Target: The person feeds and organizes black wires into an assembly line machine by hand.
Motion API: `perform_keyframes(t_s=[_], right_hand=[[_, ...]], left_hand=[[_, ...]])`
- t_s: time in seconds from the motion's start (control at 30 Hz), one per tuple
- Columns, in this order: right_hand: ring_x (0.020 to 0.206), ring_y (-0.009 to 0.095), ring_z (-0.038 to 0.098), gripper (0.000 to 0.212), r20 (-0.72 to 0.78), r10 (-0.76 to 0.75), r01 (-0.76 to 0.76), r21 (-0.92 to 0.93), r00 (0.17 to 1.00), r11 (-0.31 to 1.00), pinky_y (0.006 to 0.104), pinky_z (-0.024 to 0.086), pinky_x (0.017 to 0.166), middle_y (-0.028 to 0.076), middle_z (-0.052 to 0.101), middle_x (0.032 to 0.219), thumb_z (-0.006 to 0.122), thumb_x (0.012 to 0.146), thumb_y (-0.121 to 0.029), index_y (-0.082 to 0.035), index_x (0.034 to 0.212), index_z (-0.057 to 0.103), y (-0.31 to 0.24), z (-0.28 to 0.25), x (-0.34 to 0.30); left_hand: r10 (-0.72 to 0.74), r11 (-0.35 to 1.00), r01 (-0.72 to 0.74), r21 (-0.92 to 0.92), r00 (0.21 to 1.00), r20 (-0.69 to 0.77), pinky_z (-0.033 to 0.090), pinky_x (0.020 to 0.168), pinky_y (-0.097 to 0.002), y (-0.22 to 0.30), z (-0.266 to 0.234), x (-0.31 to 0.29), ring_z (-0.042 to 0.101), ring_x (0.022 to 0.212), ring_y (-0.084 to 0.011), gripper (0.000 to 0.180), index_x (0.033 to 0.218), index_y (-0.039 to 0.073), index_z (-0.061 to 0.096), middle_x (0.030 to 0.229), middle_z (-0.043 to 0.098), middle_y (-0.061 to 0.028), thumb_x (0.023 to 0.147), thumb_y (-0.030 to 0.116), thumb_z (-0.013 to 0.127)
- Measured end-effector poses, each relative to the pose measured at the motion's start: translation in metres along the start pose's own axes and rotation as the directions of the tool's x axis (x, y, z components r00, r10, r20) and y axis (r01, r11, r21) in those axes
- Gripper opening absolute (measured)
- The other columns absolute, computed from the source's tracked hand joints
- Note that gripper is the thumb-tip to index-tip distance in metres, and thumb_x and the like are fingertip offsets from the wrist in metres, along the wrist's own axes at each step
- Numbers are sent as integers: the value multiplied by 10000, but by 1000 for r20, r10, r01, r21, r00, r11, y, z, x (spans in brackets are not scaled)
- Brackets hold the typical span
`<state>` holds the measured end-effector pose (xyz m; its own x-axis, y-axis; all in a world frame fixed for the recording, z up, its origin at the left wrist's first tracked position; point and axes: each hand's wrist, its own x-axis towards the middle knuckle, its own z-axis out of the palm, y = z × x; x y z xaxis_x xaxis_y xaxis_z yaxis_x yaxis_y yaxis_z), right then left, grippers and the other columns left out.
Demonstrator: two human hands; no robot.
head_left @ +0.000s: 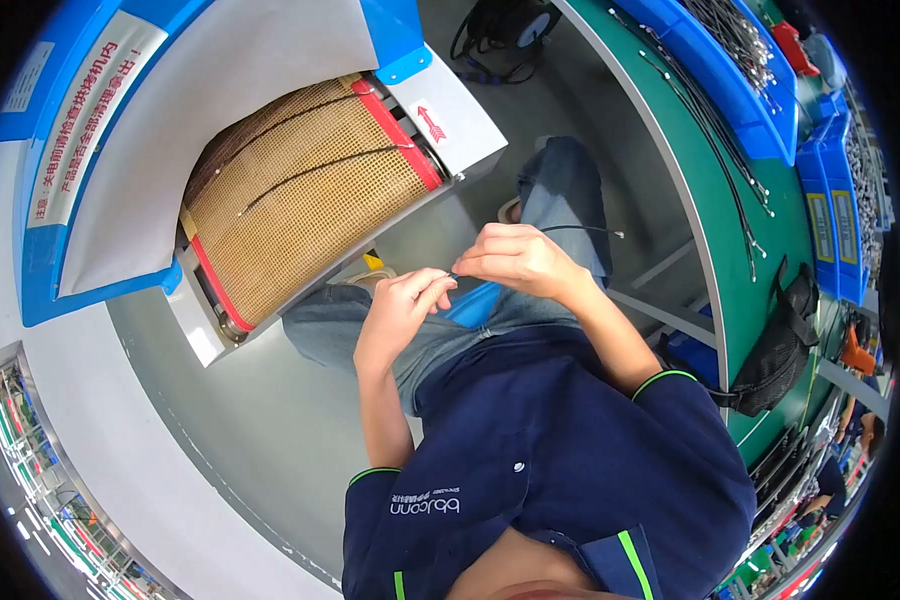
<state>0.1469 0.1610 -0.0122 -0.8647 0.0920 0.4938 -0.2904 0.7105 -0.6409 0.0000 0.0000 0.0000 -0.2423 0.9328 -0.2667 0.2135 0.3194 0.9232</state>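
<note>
Above my lap, my left hand (402, 308) and my right hand (515, 262) meet with their fingertips close together. A thin black cable (578, 228) runs out past the back of my right hand, and its far end carries a small metal connector (619, 234). My right fingers are closed round the cable. Between the two hands a short dark piece of it shows, pinched by my left thumb and fingers. The exact end there is too small and too covered to make out.
At the left, a machine with a blue frame has a tan mesh conveyor belt (310, 210) with red edges; several black cables (320, 168) lie on it. On the right, a green table (670, 110) holds more cables, blue bins (753, 110) and a black bag (778, 345).
</note>
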Motion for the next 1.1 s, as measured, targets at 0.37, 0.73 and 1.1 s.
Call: perform_keyframes(t_s=[0.37, 0.73, 1.1], right_hand=[[704, 202, 593, 139, 13, 167, -167, 105, 986, 980, 308, 509, 652, 40, 642, 799, 684, 757, -97, -49, 885, 662, -9, 7, -9], [727, 257, 637, 121, 130, 372, -394, 287, 919, 873, 329, 517, 655, 105, 647, 809, 667, 804, -83, -13, 903, 656, -2, 10, 0], [715, 247, 636, 133, 98, 371, -383, 289, 924, 878, 328, 513, 653, 106, 645, 778, 684, 793, -104, -17, 890, 654, 1, 16, -2]], left_hand=[[339, 888, -299, 348, 939, -59, 489, 658, -325, -4, 13, -7, 608, 733, -222, 149, 913, 1, 634, 790, 633, -93, 832, 127, 642], [662, 635, -430, 642, 731, -165, 520, 655, -331, -16, 9, 4, 613, 771, -227, 214, 914, 19, 644, 848, 648, -71, 714, 44, 715], [557, 788, -408, 460, 790, -254, 508, 566, -288, -24, 15, 5, 596, 710, -193, 182, 863, 18, 645, 806, 633, -72, 700, -40, 703]])
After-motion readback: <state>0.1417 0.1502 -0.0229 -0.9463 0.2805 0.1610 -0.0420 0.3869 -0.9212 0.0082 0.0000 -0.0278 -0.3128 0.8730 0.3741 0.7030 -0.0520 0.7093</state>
